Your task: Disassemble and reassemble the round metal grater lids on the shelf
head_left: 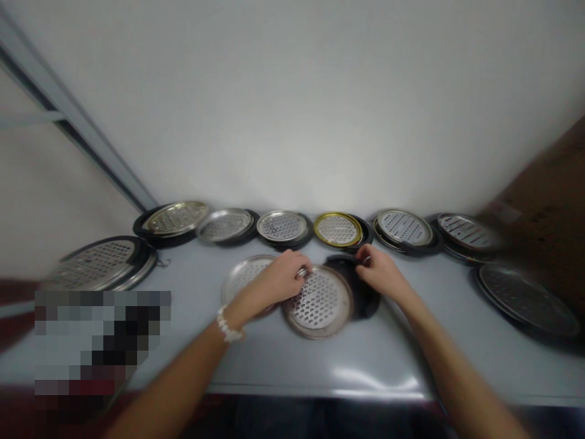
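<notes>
Near the table's middle lies a round metal grater plate (321, 305) with rows of holes. My left hand (290, 275) has its fingers closed on the upper left edge of this plate. A second round grater plate (244, 277) rests just left of it, partly hidden behind my left hand and wrist. On the right, my right hand (377, 271) pinches the upper rim of a dark round piece (365, 300), which sits partly behind the front plate. Blur hides the exact shape of the dark piece.
Along the wall, several round grater plates stand in stacks with black rings, including a gold-rimmed one (338, 230). More stacks lie at the left (100, 265) and right (528, 299) ends of the grey table (274, 369). A cardboard box (543, 201) stands at the right.
</notes>
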`<state>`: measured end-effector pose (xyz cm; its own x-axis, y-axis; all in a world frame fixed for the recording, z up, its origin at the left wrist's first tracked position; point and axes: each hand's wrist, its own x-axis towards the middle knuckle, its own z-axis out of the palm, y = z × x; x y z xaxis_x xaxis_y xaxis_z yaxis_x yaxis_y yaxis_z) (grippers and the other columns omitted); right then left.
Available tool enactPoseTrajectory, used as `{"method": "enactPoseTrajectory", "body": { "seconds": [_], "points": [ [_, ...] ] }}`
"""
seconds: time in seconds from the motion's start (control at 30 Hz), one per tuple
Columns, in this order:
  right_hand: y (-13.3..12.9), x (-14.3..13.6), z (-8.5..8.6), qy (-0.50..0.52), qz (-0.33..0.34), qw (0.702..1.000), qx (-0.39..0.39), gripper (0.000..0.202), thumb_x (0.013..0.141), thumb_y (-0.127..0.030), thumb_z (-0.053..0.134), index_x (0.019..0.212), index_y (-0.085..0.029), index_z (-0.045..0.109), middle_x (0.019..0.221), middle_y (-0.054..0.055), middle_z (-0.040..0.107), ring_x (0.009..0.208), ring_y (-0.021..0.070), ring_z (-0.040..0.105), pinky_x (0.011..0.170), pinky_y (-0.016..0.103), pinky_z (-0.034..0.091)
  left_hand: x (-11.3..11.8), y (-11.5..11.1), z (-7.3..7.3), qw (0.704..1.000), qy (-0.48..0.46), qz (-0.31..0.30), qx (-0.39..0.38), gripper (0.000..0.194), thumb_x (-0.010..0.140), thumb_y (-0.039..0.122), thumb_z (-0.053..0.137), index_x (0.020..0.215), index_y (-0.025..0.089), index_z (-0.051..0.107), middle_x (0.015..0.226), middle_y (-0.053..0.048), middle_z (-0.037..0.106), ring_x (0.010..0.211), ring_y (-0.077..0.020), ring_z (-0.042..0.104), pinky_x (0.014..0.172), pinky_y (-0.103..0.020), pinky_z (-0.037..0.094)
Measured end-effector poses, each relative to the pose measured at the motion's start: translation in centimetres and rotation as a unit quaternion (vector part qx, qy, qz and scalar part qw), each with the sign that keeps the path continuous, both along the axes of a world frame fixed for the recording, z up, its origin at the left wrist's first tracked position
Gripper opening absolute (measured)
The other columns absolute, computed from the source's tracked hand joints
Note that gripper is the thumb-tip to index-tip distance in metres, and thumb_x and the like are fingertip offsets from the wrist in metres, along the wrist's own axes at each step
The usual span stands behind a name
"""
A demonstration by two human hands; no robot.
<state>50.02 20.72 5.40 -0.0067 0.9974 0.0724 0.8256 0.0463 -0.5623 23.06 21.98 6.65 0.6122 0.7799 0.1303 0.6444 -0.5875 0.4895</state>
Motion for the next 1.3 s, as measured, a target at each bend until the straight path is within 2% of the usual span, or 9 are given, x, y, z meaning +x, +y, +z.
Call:
{"method": "enactPoseTrajectory", "body": {
  "seconds": [0.27,0.37,0.47,0.53,0.6,0.7,0.83,1.0,1.3],
  "points": [
    [0.0,2.4,0.1,-0.204,-0.119,0.97,0.052,0.024,0.077,-0.006,0.051,0.095,-0.016,0.065,0.095,0.019,0.069,0.088,0.0319,0.062,0.071,0.038,0.04,0.1,-0.1,0.3,1.0,-0.002,-0.009,0.001,0.035,0.076,0.003,0.05,0.099,0.018,0.071,0.101,-0.008,0.072,0.101,-0.0261,0.06,0.095,-0.039,0.046],
    [-0.3,3.4,0.3,-0.246,-0.156,0.954,0.075,0.026,0.078,-0.004,0.05,0.097,-0.014,0.067,0.1,0.025,0.068,0.093,0.0368,0.061,0.074,0.042,0.04,0.2,-0.3,0.3,1.0,-0.001,-0.014,-0.004,0.032,0.076,0.003,0.052,0.098,0.017,0.071,0.1,-0.008,0.072,0.1,-0.0249,0.062,0.095,-0.037,0.047],
    [-0.2,3.8,0.6,-0.24,-0.171,0.948,0.12,0.023,0.079,-0.006,0.049,0.092,-0.014,0.066,0.097,0.023,0.068,0.095,0.0373,0.059,0.076,0.044,0.041,0.6,-0.5,0.3,1.0,-0.004,-0.027,0.001,0.028,0.08,0.004,0.053,0.098,0.016,0.071,0.1,-0.008,0.071,0.101,-0.0229,0.063,0.096,-0.035,0.047],
    [-0.1,3.2,0.8,-0.188,-0.144,0.956,0.171,0.018,0.079,-0.008,0.049,0.088,-0.016,0.063,0.093,0.018,0.067,0.092,0.0333,0.058,0.078,0.043,0.042,1.0,-0.7,0.1,0.999,-0.005,-0.039,0.014,0.023,0.086,0.008,0.054,0.099,0.016,0.071,0.101,-0.008,0.071,0.102,-0.0223,0.063,0.098,-0.035,0.047],
    [-0.2,1.7,1.0,-0.088,-0.07,0.971,0.21,0.014,0.079,-0.01,0.05,0.085,-0.018,0.06,0.087,0.011,0.065,0.086,0.0268,0.059,0.078,0.038,0.044,1.3,-0.8,-0.1,0.998,-0.007,-0.053,0.031,0.021,0.09,0.013,0.054,0.103,0.017,0.07,0.105,-0.008,0.071,0.106,-0.0225,0.062,0.102,-0.037,0.045],
    [-0.9,-1.3,1.2,0.053,0.109,0.98,0.158,0.014,0.08,-0.012,0.053,0.09,-0.019,0.06,0.088,0.005,0.064,0.08,0.0204,0.059,0.075,0.032,0.046,1.4,-0.7,-0.2,0.996,-0.024,-0.07,0.045,0.025,0.094,0.016,0.053,0.114,0.018,0.068,0.114,-0.008,0.069,0.113,-0.0224,0.059,0.106,-0.038,0.043],
    [-2.1,-3.8,0.9,0.029,0.258,0.96,0.101,0.014,0.084,-0.023,0.065,0.098,-0.019,0.064,0.099,0.007,0.065,0.096,0.0239,0.057,0.089,0.038,0.045,0.5,-0.2,0.4,0.997,-0.053,-0.026,0.039,0.027,0.093,0.015,0.054,0.118,0.018,0.067,0.12,-0.008,0.068,0.116,-0.0215,0.059,0.107,-0.038,0.044],
    [-2.2,-3.7,0.4,-0.006,0.274,0.958,0.081,0.025,0.081,-0.027,0.074,0.102,-0.017,0.066,0.105,0.009,0.063,0.101,0.0261,0.055,0.095,0.042,0.043,-0.4,0.5,1.0,0.997,-0.045,0.045,0.05,0.023,0.092,0.017,0.055,0.11,0.016,0.069,0.112,-0.009,0.071,0.111,-0.0234,0.062,0.105,-0.041,0.046],
    [-2.1,-3.7,0.4,0.024,0.271,0.96,0.067,0.019,0.078,-0.016,0.072,0.095,-0.018,0.064,0.098,0.006,0.061,0.094,0.022,0.057,0.085,0.034,0.044,0.1,0.3,0.6,0.997,-0.025,0.027,0.063,0.021,0.093,0.018,0.054,0.107,0.017,0.07,0.104,-0.009,0.071,0.106,-0.0234,0.062,0.099,-0.04,0.048]
  ]
}}
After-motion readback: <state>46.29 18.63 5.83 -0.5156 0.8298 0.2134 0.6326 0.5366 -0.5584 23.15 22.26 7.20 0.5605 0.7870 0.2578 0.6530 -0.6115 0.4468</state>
